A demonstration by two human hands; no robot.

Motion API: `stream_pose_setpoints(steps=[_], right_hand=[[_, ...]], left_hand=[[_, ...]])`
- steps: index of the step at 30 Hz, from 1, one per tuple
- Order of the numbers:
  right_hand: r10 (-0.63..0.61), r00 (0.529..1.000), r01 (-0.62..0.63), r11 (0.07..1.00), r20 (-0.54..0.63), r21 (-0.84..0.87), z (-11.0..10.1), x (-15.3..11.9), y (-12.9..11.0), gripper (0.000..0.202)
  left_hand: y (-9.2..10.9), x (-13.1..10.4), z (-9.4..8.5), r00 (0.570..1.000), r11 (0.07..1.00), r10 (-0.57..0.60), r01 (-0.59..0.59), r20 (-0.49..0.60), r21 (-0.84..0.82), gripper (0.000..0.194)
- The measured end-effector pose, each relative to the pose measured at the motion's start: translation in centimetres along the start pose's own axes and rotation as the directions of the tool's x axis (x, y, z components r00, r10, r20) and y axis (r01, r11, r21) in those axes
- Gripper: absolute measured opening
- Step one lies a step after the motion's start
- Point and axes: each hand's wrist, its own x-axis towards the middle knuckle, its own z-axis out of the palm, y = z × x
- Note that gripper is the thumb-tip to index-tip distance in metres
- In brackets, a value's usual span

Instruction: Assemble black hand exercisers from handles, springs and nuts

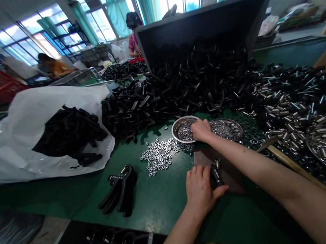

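Observation:
My left hand (201,185) is wrapped round a black plastic clamp part (216,176) with a silver coil spring (218,164) standing up from it. The part rests over a flat brownish plate (234,176) on the green table. Reaching forward, my right hand (201,129) has its fingers bent down into a round metal bowl (175,133) of small shiny metal pieces. Its fingertips are hidden, so what they pinch cannot be seen. A second metal dish (240,127) of small parts sits just right of that hand. Loose metal nuts (159,156) lie left of the bowl.
Two black spring clamps (121,189) lie at left, near a white plastic bag (61,93) of black parts. Black parts (176,90) spill from a large tipped bin (205,23). At right are springs (289,130) and a wooden-handled tool (285,160). People sit farther back.

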Motion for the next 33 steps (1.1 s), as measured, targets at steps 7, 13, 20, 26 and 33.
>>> stream_pose_setpoints(steps=[7, 13, 20, 26, 33], right_hand=[[-0.017, 0.994, 0.040, 0.976, -0.111, 0.213, -1.8, -2.2, 1.2, 0.025], [-0.113, 0.988, 0.149, 0.873, -0.104, 0.465, -2.5, -10.2, 3.5, 0.020], [-0.251, 0.960, 0.281, 0.848, -0.125, 0.449, 0.2, -17.0, 4.4, 0.020], [-0.297, 0.954, 0.292, 0.887, -0.042, 0.357, 0.4, -17.5, 4.2, 0.026], [-0.114, 0.985, 0.168, 0.824, -0.132, 0.541, 0.5, -17.2, 4.0, 0.013]], left_hand=[[-0.3, 0.3, -0.1, 0.999, 1.000, 0.018, -0.019, 0.030, 0.025, 0.065], [-0.3, 0.5, -0.5, 0.999, 1.000, 0.004, -0.004, 0.037, 0.004, 0.059], [-0.3, 0.8, -0.2, 0.999, 1.000, 0.004, -0.003, 0.034, -0.022, 0.056], [-0.3, 0.7, -0.3, 0.999, 1.000, 0.006, -0.005, 0.035, -0.023, 0.057], [-0.4, 0.7, -0.4, 0.999, 0.999, 0.015, -0.014, 0.032, -0.031, 0.057]])
